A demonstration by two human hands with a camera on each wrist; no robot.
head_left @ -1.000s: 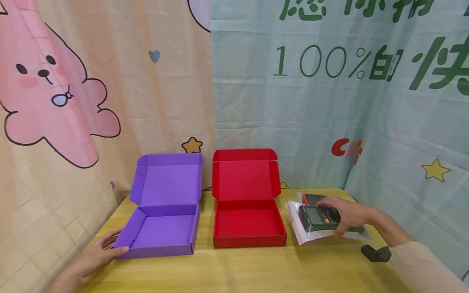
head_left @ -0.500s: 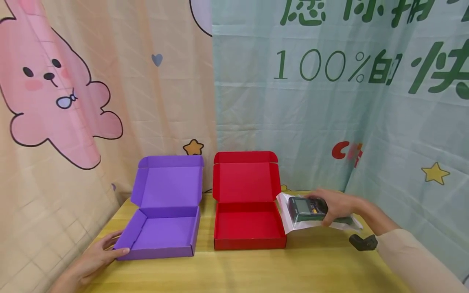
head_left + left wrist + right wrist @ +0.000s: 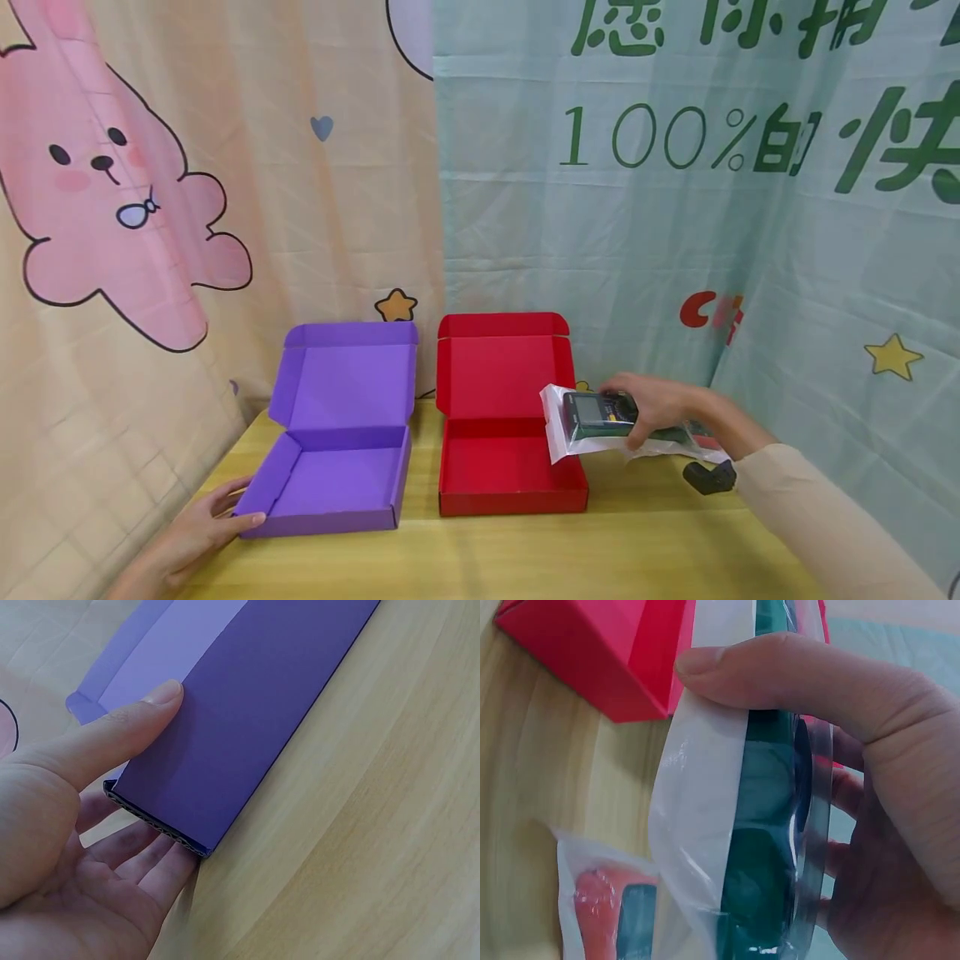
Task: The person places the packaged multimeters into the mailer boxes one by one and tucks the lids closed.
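Note:
My right hand [image 3: 660, 404] grips a dark green multimeter [image 3: 588, 412] in a clear and white plastic bag, thumb across the near side and fingers behind it. It is held above the table, and the bag's left end overlaps the right side of the open red box [image 3: 513, 503]. A second bagged device, red with a dark panel [image 3: 604, 911], lies on the table below, mostly hidden in the head view. At the left, my left hand [image 3: 198, 533] pinches the near left corner of the open purple box [image 3: 330, 522], its thumb [image 3: 150, 705] on the top edge.
Both boxes stand side by side on the wooden table [image 3: 480, 558] with raised lids. Printed curtains [image 3: 510, 225] hang close behind the table and along its sides. A small black piece [image 3: 708, 477] sits at my right wrist.
My right hand has lifted the bagged multimeter and carried it left to the red box's right side, leaving the red device behind. My left hand stays on the purple box.

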